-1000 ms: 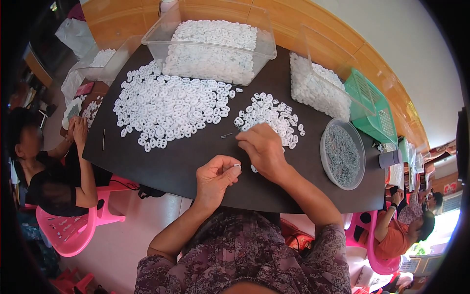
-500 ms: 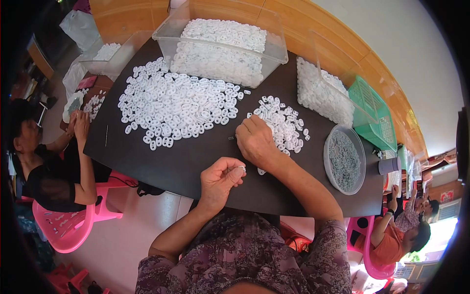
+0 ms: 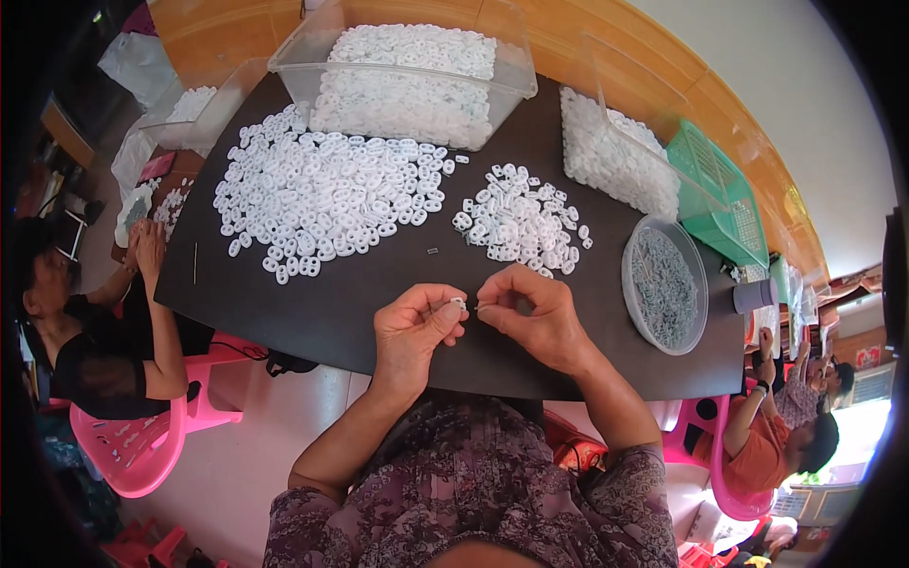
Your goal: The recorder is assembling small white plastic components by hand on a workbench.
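Note:
Near the front edge of the dark table, my left hand (image 3: 409,333) is closed, pinching a small white two-holed plastic piece (image 3: 459,303) between thumb and fingers. Just to its right, my right hand (image 3: 540,320) has thumb and forefinger pressed together, their tips a short gap from the piece. Something tiny and dark shows at those tips, too small to name. Beyond my hands lie a smaller pile of white pieces (image 3: 521,222) and, to the left, a large pile of two-holed white pieces (image 3: 327,194). One small metal part (image 3: 433,251) rests alone on the table.
A round clear tub (image 3: 653,341) of small metal parts stands at right, beside a green basket (image 3: 729,232) and a purple-grey cup (image 3: 754,295). Clear bins (image 3: 516,80) of white pieces line the back. A co-worker (image 3: 104,322) sits left; others sit right.
My right hand has left the smaller pile and come back beside my left hand, fingertips now facing the held white piece. The view has shifted slightly.

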